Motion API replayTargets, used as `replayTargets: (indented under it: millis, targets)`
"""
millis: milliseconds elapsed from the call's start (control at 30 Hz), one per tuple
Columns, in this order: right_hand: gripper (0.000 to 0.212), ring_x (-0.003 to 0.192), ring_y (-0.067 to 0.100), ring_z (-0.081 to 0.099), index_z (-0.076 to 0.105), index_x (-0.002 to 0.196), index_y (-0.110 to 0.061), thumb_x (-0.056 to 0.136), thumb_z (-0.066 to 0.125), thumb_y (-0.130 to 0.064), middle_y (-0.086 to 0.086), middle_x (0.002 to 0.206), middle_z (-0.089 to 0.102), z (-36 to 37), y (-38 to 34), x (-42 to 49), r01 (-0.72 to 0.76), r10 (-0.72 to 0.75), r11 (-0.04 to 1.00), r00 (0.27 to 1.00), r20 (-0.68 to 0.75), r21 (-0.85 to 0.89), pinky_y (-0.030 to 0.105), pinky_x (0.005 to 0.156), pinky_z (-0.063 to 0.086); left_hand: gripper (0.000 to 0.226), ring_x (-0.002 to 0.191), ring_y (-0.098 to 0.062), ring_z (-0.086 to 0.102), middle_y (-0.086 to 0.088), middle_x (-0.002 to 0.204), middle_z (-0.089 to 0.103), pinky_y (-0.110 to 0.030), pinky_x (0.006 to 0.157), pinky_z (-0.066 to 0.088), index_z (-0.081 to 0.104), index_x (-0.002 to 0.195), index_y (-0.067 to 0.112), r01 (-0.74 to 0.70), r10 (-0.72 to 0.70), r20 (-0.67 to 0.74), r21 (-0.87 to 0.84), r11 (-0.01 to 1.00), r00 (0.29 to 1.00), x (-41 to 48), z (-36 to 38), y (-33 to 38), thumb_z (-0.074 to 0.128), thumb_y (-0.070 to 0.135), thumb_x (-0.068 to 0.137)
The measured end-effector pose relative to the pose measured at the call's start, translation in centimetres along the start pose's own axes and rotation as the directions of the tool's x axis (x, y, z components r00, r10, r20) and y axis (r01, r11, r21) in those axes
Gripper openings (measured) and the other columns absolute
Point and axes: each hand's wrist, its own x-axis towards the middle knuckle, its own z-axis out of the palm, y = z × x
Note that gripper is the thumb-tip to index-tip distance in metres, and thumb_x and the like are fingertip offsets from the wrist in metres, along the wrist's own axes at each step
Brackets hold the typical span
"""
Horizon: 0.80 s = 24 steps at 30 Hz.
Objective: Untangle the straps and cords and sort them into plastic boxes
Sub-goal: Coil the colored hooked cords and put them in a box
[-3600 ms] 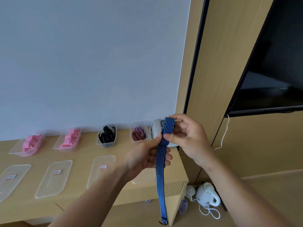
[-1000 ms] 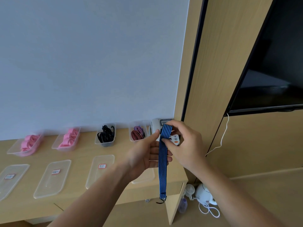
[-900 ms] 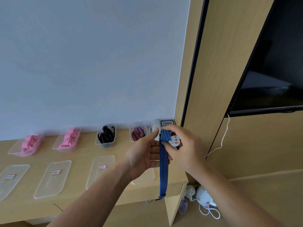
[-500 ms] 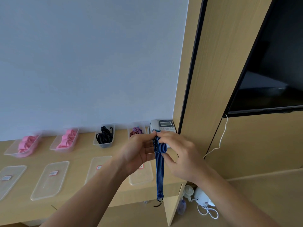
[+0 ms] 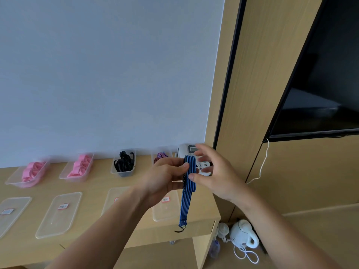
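Ribbed cloth strap [image 5: 186, 202], perhaps elastic

red-bordered labels [image 5: 63, 206] on lids [image 5: 56, 224] unreadable, phone [image 5: 186, 150] keypad digits too blurred to read

Both bare forearms reach up from the lower edge and meet at centre frame. The left hand [image 5: 167, 177], fingers curled, pinches a strap [image 5: 186, 202] between thumb and fingertips. The right hand [image 5: 215, 171] is just beside it, fingers spread and loosely extended, thumb tip touching the strap.
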Motion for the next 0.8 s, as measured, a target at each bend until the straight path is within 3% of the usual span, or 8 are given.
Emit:
replayTargets:
  millis: [67,133,200,267,433,567,667,800]
  targets:
    - [0.056,0.122,0.006,0.055,0.056,0.128,-0.029,0.081,0.081,-0.012,-0.01,0.123,0.062,-0.6,0.0,0.3,-0.051,0.048,0.999,0.99,0.134,0.015,0.027,0.092,0.054,0.026,0.095,-0.024,0.072,-0.018,0.115,0.075,-0.035,0.08,0.06,0.073,0.121,0.002,0.004,-0.005,0.018,0.028,1.0,1.0,-0.1,0.3,-0.3,0.055,0.009,0.104]
    - [0.051,0.117,0.01,0.059,0.059,0.123,-0.024,0.08,0.081,-0.007,-0.005,0.119,0.065,-1.1,0.0,0.3,-0.054,0.051,0.998,0.989,0.141,0.02,0.032,0.094,0.054,0.027,0.097,-0.024,0.072,-0.019,0.12,0.074,-0.034,0.082,0.06,0.072,0.123,0.002,0.005,-0.006,0.034,0.042,0.999,0.999,-0.1,0.6,-0.7,0.057,0.011,0.103]
    - [0.052,0.113,0.014,0.063,0.059,0.121,-0.022,0.078,0.082,-0.006,-0.003,0.117,0.067,-1.3,0.1,0.0,-0.056,0.055,0.998,0.993,0.103,0.015,0.039,0.098,0.051,0.03,0.1,-0.025,0.072,-0.02,0.123,0.073,-0.033,0.084,0.059,0.073,0.122,0.003,0.004,-0.006,0.037,0.049,0.999,0.999,0.1,0.8,-0.9,0.064,0.019,0.098]
    - [0.052,0.112,0.012,0.063,0.058,0.119,-0.021,0.077,0.083,-0.005,-0.004,0.116,0.068,-1.5,0.3,-0.4,-0.052,0.051,0.998,0.997,0.06,0.028,0.037,0.1,0.049,0.04,0.099,-0.024,0.072,-0.018,0.117,0.075,-0.031,0.083,0.058,0.074,0.119,0.004,0.02,-0.022,0.039,0.056,0.998,0.999,0.2,1.1,-0.9,0.069,0.032,0.092]
    - [0.049,0.101,0.012,0.065,0.057,0.115,-0.022,0.077,0.081,-0.002,-0.003,0.107,0.07,-1.8,0.3,-0.9,-0.015,0.021,0.997,0.997,-0.07,0.081,0.035,0.091,0.052,0.054,0.1,-0.032,0.075,-0.017,0.111,0.077,-0.039,0.086,0.061,0.077,0.11,0.013,0.11,-0.115,0.042,0.102,0.989,0.993,0.2,1.7,-1.8,0.066,0.061,0.088]
    - [0.049,0.103,0.014,0.065,0.057,0.116,-0.021,0.078,0.078,0.0,-0.004,0.109,0.069,-2.1,0.0,-0.8,0.022,-0.01,0.997,0.988,-0.152,0.079,0.043,0.093,0.053,0.059,0.096,-0.037,0.074,-0.025,0.107,0.076,-0.047,0.087,0.061,0.068,0.115,0.006,0.169,-0.171,0.025,0.05,0.984,0.985,0.2,2.0,-2.8,0.059,0.06,0.095]
    - [0.05,0.1,0.01,0.066,0.057,0.116,-0.023,0.077,0.08,-0.002,-0.008,0.107,0.069,-1.9,0.0,-0.8,0.074,-0.069,0.997,0.981,-0.182,0.022,0.041,0.089,0.055,0.058,0.094,-0.038,0.075,-0.025,0.105,0.076,-0.047,0.085,0.062,0.068,0.113,0.002,0.175,-0.175,-0.024,0.003,0.985,0.984,0.2,2.2,-3.0,0.052,0.057,0.101]
    - [0.051,0.093,0.007,0.066,0.057,0.116,-0.024,0.076,0.082,-0.005,-0.011,0.102,0.068,-0.9,0.2,-0.9,0.184,-0.219,0.971,0.943,-0.251,-0.154,0.036,0.085,0.055,0.062,0.1,-0.036,0.076,-0.02,0.106,0.078,-0.048,0.092,0.059,0.07,0.114,0.005,0.204,-0.199,-0.074,0.061,0.977,0.977,0.1,2.3,-2.9,0.045,0.061,0.103]
